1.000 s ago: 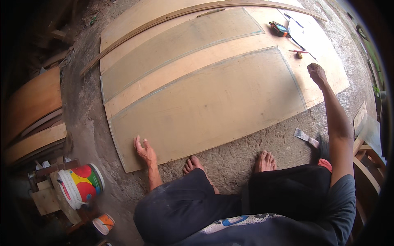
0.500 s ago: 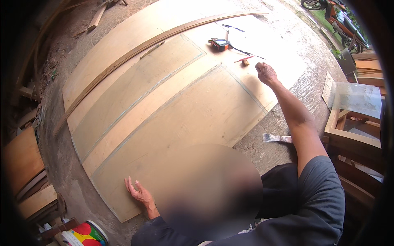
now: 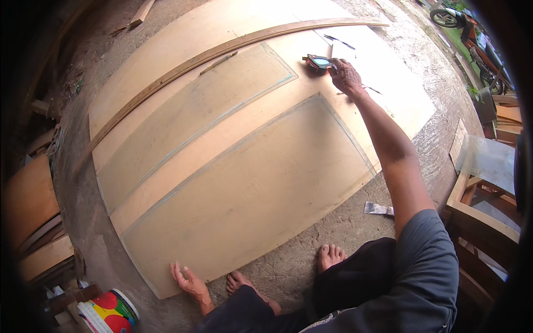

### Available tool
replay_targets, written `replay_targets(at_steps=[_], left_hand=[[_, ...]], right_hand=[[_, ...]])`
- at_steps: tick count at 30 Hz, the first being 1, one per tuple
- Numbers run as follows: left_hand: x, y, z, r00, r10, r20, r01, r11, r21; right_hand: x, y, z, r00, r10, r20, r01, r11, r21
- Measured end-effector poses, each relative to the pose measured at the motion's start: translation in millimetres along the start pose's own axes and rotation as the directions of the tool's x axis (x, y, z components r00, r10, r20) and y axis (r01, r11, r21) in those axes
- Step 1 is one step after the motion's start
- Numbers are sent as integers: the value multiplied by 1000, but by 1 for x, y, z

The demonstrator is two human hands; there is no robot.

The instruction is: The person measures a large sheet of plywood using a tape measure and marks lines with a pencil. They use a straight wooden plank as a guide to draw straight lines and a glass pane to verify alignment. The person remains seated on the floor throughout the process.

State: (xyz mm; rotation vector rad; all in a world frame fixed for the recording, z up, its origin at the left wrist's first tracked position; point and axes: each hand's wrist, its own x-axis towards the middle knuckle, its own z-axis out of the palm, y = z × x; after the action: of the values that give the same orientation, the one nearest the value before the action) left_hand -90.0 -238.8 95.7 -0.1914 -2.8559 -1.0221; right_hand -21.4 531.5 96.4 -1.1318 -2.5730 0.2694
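Observation:
My right hand (image 3: 347,77) reaches far over the pale board (image 3: 177,75), its fingers closed around the right end of a tape measure (image 3: 316,61) with an orange and black case. The fingertips are partly hidden. My left hand (image 3: 190,284) rests at the near-left edge of a large tan sheet (image 3: 239,194), fingers spread and nothing in them. Parallel to this sheet, farther away, lies a narrower tan sheet (image 3: 194,122) with a bluish edge. Beyond the tape measure is a thin dark pen-like tool (image 3: 340,42).
A long wooden strip (image 3: 222,48) crosses the board, with a thin stick (image 3: 218,62) beside it. On the ground at right lies a scraper (image 3: 378,208), near a wooden frame (image 3: 483,222). A colourful bucket (image 3: 111,312) stands near left; a motorcycle (image 3: 477,47) is far right.
My right hand has moved left and away from me onto the tape measure, covering the red pencil and small block. My left hand stays at the sheet's edge. The view has shifted slightly.

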Motion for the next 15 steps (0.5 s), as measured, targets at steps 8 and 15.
replay_targets(at_steps=[8, 15], left_hand=[[-25, 11, -24, 997, -71, -33, 73, 996, 59], [-44, 12, -36, 993, -108, -53, 113, 990, 84]], right_hand=[[92, -2, 62, 923, -49, 382, 113, 983, -147], [80, -31, 57, 975, -204, 91, 223, 871, -439]])
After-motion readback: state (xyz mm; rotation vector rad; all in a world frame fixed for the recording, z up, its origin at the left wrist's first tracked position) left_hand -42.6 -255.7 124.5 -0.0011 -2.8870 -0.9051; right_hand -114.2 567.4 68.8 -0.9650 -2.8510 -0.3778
